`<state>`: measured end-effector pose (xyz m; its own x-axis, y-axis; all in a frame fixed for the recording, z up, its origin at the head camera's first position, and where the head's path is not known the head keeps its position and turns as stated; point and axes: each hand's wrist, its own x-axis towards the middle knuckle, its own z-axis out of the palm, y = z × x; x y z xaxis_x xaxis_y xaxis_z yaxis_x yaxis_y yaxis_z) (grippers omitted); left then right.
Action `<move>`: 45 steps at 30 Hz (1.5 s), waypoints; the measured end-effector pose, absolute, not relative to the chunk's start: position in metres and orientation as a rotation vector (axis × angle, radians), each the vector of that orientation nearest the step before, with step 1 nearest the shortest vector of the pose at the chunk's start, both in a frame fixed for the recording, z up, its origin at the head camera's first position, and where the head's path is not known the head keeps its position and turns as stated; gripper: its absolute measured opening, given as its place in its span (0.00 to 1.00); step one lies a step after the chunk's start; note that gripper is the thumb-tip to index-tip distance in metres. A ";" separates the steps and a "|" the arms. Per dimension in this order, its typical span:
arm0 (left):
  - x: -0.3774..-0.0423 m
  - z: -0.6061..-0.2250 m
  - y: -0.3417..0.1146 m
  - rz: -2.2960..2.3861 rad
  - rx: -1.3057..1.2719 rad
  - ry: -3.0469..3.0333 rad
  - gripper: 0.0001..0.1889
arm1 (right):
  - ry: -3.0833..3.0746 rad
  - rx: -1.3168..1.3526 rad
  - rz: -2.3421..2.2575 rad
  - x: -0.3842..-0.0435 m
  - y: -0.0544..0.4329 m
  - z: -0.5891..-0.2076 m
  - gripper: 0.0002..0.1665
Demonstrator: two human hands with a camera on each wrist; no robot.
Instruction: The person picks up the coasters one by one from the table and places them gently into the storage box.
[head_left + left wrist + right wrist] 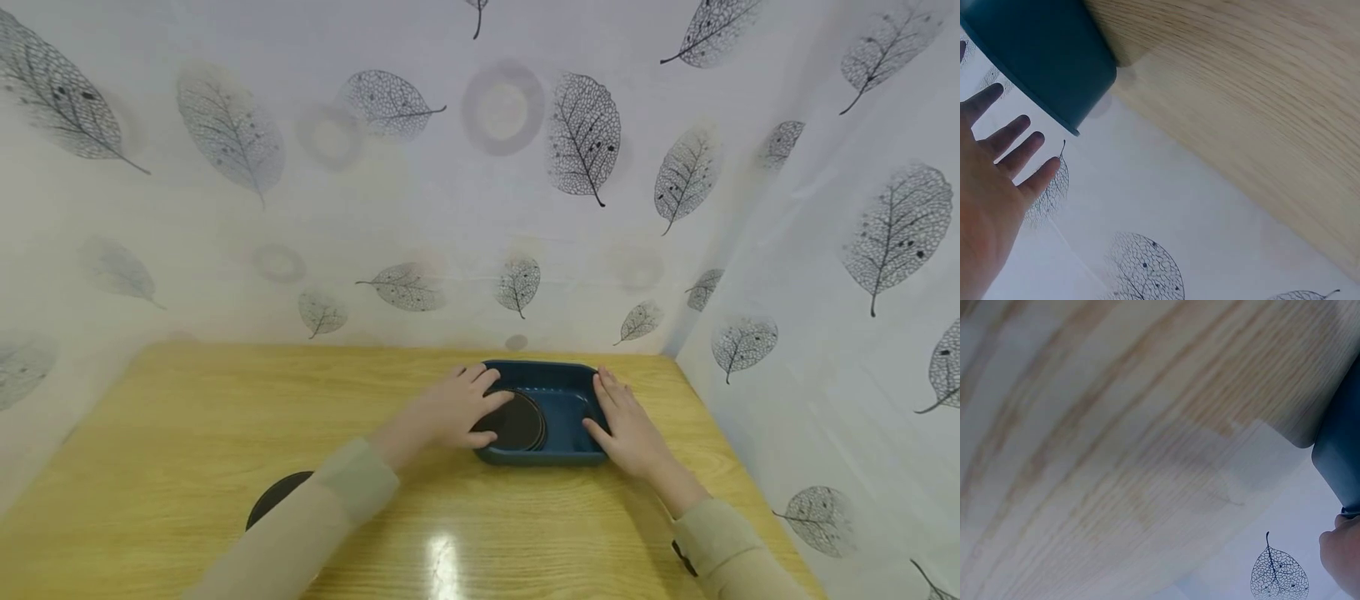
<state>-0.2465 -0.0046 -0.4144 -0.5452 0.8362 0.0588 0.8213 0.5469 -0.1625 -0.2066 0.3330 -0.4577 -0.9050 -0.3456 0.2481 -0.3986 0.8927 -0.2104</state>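
Observation:
A dark blue rectangular basin [566,457] stands near the table's back edge. Inside its left part lies a round black disc [519,427] with layered edges, perhaps stacked coasters. My left hand [461,408] is over the basin's left end, fingers spread and straight, covering part of the disc. In the left wrist view those fingers [1040,178] appear apart from the basin's outer wall. Along the right rim rests my right hand [633,433], its fingers extended and the thumb over the inside. Only a bit of this hand shows in the right wrist view, at the rim.
Another black round object [277,498] lies on the wooden table [187,433], partly hidden by my left sleeve [330,508]. A white curtain-like sheet with leaf prints [450,208] borders the table behind and on the right.

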 end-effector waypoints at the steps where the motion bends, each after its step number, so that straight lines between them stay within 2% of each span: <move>1: -0.245 -0.414 -0.009 0.162 -1.424 -2.655 0.35 | -2.854 0.565 0.387 -0.206 0.333 -0.457 0.46; 30: -0.190 -0.406 -0.124 -0.030 -1.261 -2.628 0.31 | -2.949 0.496 0.386 -0.203 0.329 -0.450 0.45; 45: -0.153 -0.424 -0.174 -0.083 -1.099 -2.647 0.32 | -2.941 0.497 0.367 -0.204 0.330 -0.450 0.45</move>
